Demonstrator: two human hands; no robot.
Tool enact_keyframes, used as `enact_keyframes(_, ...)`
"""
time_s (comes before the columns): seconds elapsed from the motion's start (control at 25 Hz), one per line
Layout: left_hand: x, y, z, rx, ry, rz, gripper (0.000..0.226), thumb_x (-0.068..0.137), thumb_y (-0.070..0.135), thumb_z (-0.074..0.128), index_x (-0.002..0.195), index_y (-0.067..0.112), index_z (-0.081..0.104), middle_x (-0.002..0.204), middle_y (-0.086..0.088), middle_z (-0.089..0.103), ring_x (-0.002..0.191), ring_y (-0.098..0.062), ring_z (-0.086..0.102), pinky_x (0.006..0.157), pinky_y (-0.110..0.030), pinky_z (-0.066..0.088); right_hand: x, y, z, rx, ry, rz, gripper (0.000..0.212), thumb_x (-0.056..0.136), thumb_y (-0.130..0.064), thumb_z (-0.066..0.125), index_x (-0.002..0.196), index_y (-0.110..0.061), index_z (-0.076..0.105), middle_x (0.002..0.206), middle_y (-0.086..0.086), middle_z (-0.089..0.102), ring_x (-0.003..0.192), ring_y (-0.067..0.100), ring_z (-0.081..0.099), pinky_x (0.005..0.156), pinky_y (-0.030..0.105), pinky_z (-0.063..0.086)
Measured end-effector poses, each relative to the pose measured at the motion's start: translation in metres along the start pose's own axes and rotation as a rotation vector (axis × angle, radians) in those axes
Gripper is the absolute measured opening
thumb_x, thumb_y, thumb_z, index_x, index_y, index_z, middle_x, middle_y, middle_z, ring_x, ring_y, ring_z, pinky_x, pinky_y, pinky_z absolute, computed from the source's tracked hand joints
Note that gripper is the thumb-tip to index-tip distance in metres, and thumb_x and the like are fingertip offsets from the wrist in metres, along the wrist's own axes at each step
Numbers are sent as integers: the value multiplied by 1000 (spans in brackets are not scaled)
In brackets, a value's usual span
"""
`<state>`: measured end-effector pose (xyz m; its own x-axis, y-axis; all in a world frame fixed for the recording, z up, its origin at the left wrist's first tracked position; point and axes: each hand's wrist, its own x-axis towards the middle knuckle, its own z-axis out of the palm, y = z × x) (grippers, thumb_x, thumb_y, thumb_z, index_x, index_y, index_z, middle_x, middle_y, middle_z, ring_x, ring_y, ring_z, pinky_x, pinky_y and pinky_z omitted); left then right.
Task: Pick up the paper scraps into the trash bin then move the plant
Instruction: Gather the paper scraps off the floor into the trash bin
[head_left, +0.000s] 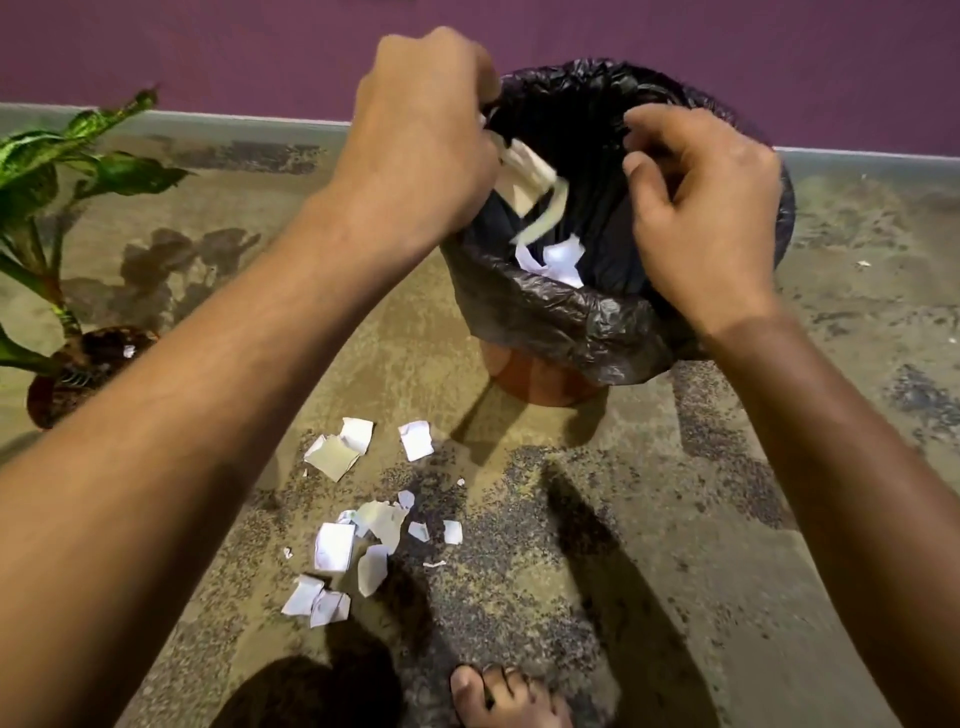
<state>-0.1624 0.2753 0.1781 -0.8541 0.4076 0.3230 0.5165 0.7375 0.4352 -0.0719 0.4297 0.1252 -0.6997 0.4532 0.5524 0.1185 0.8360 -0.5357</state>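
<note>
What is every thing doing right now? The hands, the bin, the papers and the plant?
Left hand: over the bin, letting paper pieces drop.
Right hand: over the bin, fingers loosely curled, holding nothing I can see.
Falling paper: blurred, dropping into the bin.
Trash bin: upright, lined with a black bag, some white paper inside.
Paper scraps: many lying on the floor.
Plant: upright in its pot, left of the bin, untouched.

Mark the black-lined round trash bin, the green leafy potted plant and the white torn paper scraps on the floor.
Black-lined round trash bin (561, 317): head view, near rim of the liner.
Green leafy potted plant (31, 156): head view, a striped leaf.
White torn paper scraps (332, 545): head view, a square piece in the floor pile.
</note>
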Motion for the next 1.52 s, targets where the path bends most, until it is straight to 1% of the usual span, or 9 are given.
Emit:
enact_keyframes(0.12,-5,-5,1,-96,-42,56,52,83,38,69,132,28,53,122,0,66,109,-17,63,98,-28,48,-7,-7,-3,99,73,-63,30,94,-11,49,117,-12,69,105,0,71,94,14,68,87,37,54)
enact_keyframes(0.36,-59,-80,8,-203,39,-26,47,83,46,63,126,28,56,113,12,64,89,-7,64,76,-23,50,-59,-51,9,274,10,-390,19,92,0,57,102,-2,73,83,8,70,69,17,63,62,26,50)
enact_keyframes(0.52,-122,-155,35,-87,-237,-277,54,78,41,72,127,24,55,122,2,65,88,-17,66,77,-25,48,-121,-53,58,134,-604,-325,21,93,-20,61,111,-16,71,99,2,70,79,16,64,73,31,55)
enact_keyframes(0.64,-178,-194,53,59,-692,-484,82,73,39,80,141,22,38,133,-6,58,108,-24,61,90,-30,50,-171,-29,101,-151,-1236,-83,70,87,-47,67,147,-27,37,151,4,43,133,25,46,109,38,40)
enact_keyframes(0.72,-213,-210,65,169,-922,-541,97,70,41,81,147,21,25,140,-13,47,120,-30,54,97,-36,48,-202,-13,124,-265,-1424,-34,107,75,-55,76,155,-29,11,156,8,27,138,30,38,108,42,38)
enact_keyframes(0.96,-271,-215,94,210,-890,-614,117,62,45,85,149,19,10,133,-13,27,114,-38,55,96,-47,49,-246,-19,170,-258,-1253,-213,123,61,-66,79,154,-26,10,141,11,27,126,33,39,100,44,46)
enact_keyframes(1.24,-262,-221,98,0,-703,-564,58,71,16,82,122,21,56,123,-3,46,97,-21,60,92,-34,53,-254,-51,195,-146,-1172,-480,40,87,-12,66,127,-16,61,131,8,49,104,28,61,91,38,54)
enact_keyframes(1.4,-256,-223,104,9,-670,-590,19,83,6,66,100,14,70,100,-1,67,72,-10,55,57,-14,46,-247,-48,196,-159,-1172,-445,27,87,-1,58,109,-11,71,115,5,61,91,22,66,88,33,56)
enact_keyframes(1.52,-245,-227,105,-24,-645,-624,34,85,6,66,119,14,66,103,-5,70,59,-1,50,40,-5,41,-224,-57,183,-150,-1136,-354,28,94,0,52,114,-10,70,116,4,65,99,21,65,94,31,54)
